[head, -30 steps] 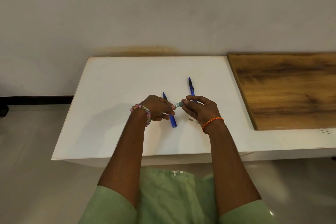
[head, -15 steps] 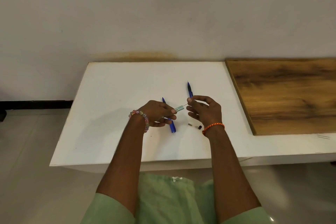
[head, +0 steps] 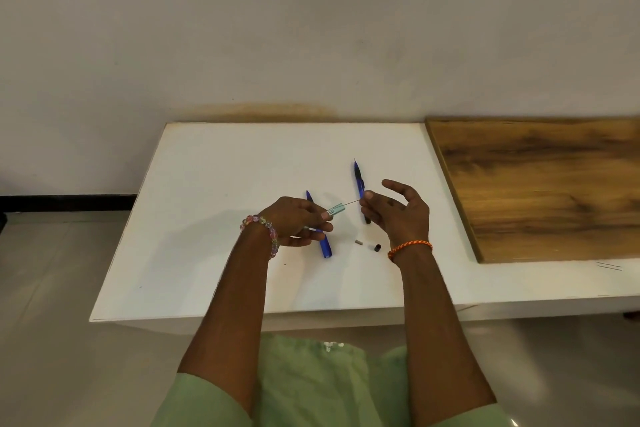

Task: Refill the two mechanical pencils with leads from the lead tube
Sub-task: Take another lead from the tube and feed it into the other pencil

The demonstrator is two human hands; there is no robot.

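Pinching a lead, right hand now farther from left hand's gripped tube (lead longer) — pencils unmoved.

Two blue pencils are lying mid worktop, with a small cap and what looks like an eraser bit cluttering the gap between. Wooden board is blocking the right; left side is staying open.

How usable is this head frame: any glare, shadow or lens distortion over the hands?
Head view: soft, even light, no glare on the white table; faint arm shadow left of the left hand; wide-angle bowing at the edges; the lead pinched by the right hand is barely resolved.
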